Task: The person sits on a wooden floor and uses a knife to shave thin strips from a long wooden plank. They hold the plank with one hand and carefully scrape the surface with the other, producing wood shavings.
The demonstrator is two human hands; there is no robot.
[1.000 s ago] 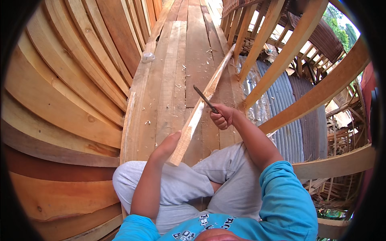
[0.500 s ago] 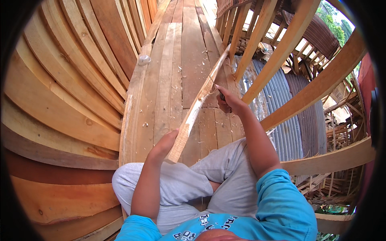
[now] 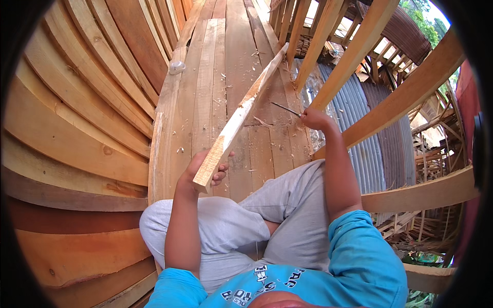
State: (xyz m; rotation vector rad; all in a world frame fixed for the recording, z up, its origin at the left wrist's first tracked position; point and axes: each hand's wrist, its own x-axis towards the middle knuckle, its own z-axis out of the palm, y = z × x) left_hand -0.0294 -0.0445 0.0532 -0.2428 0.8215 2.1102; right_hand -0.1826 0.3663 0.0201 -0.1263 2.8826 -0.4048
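A long squared piece of wood (image 3: 239, 114) slants away from me, its far end up by the railing posts. The near end is rough-sawn and square; the middle is pale and freshly shaved, and the far part is narrower. Under the near end, my left hand (image 3: 206, 167) is closed around it, fingers showing on its right side. Off to the right, my right hand (image 3: 316, 119) is closed on the handle of a knife (image 3: 285, 108). Its thin dark blade points left toward the wood without touching it. The handle is mostly hidden in my fist.
Wood shavings (image 3: 263, 122) lie scattered over the plank floor (image 3: 208, 82). A small clear plastic object (image 3: 177, 67) sits on the left. Leaning boards (image 3: 77, 118) line my left side; slatted railing posts (image 3: 354, 54) rise at the right, with corrugated metal sheets (image 3: 354, 123) below them.
My right hand has moved the knife right, off the wood. The wood's near end has shifted left and toward me, and my left hand now grips it from below.
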